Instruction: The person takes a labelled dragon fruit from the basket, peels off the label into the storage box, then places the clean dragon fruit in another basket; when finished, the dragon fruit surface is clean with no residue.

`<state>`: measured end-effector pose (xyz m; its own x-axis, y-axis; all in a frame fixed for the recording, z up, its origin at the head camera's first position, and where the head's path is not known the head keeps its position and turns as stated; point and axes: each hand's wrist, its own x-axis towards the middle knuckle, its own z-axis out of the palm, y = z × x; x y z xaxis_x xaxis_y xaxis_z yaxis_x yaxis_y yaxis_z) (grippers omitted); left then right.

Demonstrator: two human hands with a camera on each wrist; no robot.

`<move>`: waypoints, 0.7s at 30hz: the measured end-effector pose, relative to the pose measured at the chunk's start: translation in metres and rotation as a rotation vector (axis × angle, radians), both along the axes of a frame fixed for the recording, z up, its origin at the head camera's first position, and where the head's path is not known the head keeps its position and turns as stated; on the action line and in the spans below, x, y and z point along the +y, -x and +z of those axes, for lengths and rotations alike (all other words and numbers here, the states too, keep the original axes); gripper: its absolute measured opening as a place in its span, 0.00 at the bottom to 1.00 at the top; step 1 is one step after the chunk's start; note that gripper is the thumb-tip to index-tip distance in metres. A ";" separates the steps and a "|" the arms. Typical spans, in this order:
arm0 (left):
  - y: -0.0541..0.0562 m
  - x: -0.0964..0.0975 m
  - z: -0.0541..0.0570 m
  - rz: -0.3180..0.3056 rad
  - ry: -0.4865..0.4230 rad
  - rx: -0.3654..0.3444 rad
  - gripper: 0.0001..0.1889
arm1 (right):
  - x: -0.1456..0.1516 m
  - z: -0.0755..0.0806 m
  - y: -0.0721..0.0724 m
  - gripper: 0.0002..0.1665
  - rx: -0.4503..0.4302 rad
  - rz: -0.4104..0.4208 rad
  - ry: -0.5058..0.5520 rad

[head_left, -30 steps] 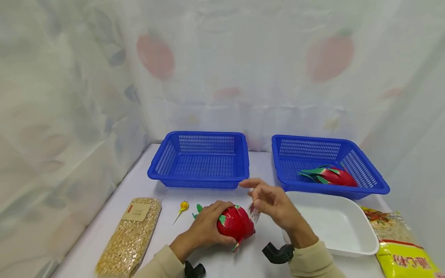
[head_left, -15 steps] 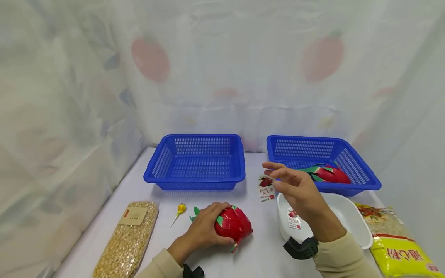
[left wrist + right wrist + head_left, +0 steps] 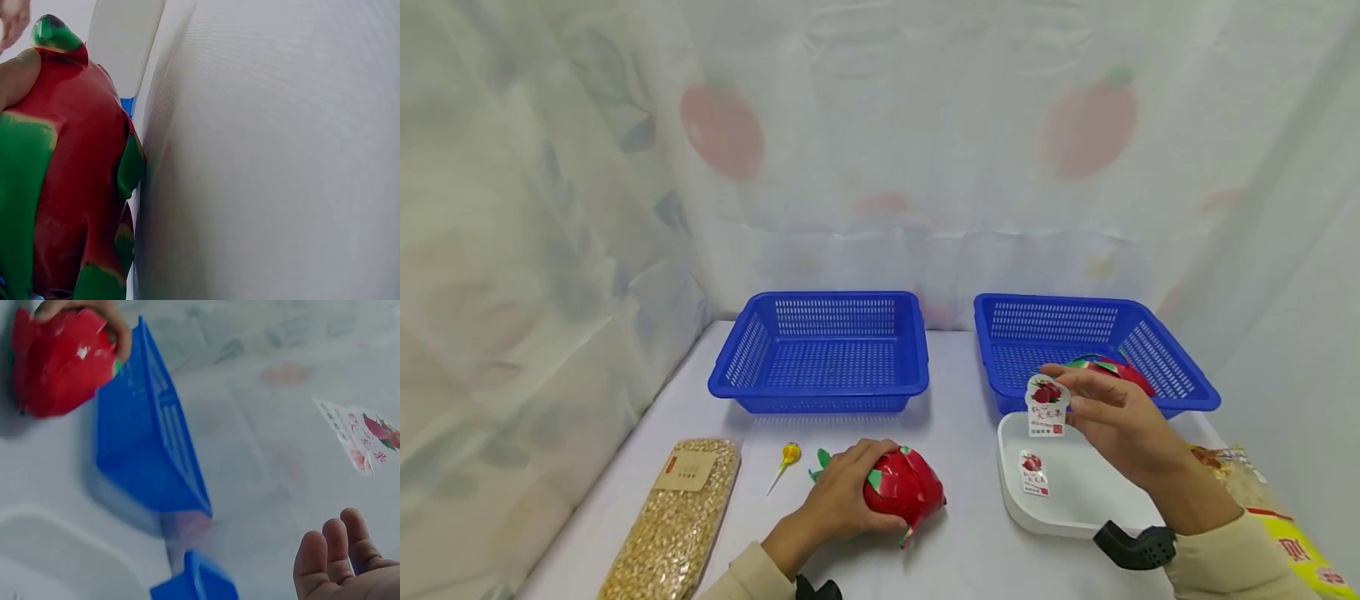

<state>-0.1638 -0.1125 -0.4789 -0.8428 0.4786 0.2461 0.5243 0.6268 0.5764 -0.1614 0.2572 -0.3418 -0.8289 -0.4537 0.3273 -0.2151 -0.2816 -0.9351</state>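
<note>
My left hand (image 3: 846, 492) grips a red dragon fruit (image 3: 910, 487) with green scales on the table, its fingers over the top and thumb at the near side. In the left wrist view the dragon fruit (image 3: 81, 156) fills the left part, with the thumb (image 3: 19, 78) on its skin. My right hand (image 3: 1123, 425) pinches a white sticker label (image 3: 1047, 408) printed with a dragon fruit over the white tray (image 3: 1037, 525). The right wrist view shows this label (image 3: 365, 437) above several fingers. A second, similar label (image 3: 1033, 473) is at the tray's left side.
A blue basket (image 3: 820, 402) stands at the back left. Another blue basket (image 3: 1022, 308) at the back right holds a second dragon fruit (image 3: 1133, 375). A lollipop (image 3: 790, 454) and a bag of grains (image 3: 670, 508) lie left; a yellow packet (image 3: 1292, 542) lies right.
My right hand has moved right from beside the dragon fruit to over the white tray, carrying the label. The left hand stays on the dragon fruit.
</note>
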 end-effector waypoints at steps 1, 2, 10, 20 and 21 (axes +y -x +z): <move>0.000 0.000 0.000 -0.001 0.000 0.000 0.46 | 0.006 -0.003 0.001 0.21 -0.013 0.012 0.013; 0.000 0.001 -0.001 -0.002 -0.001 -0.001 0.46 | 0.012 -0.007 0.001 0.22 -0.026 0.020 0.024; 0.000 0.000 -0.002 0.009 0.000 0.003 0.46 | 0.043 -0.039 0.010 0.22 -0.297 0.031 0.038; 0.001 0.001 -0.004 0.008 -0.003 -0.005 0.46 | 0.061 -0.069 0.023 0.15 -0.549 -0.138 -0.105; 0.001 0.001 -0.004 0.008 -0.003 -0.003 0.46 | 0.062 -0.071 0.025 0.14 -0.564 -0.155 -0.117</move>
<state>-0.1646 -0.1119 -0.4827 -0.8474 0.4710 0.2450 0.5174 0.6292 0.5801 -0.1862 0.3194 -0.4128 -0.9199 -0.3196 -0.2273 0.2930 -0.1746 -0.9400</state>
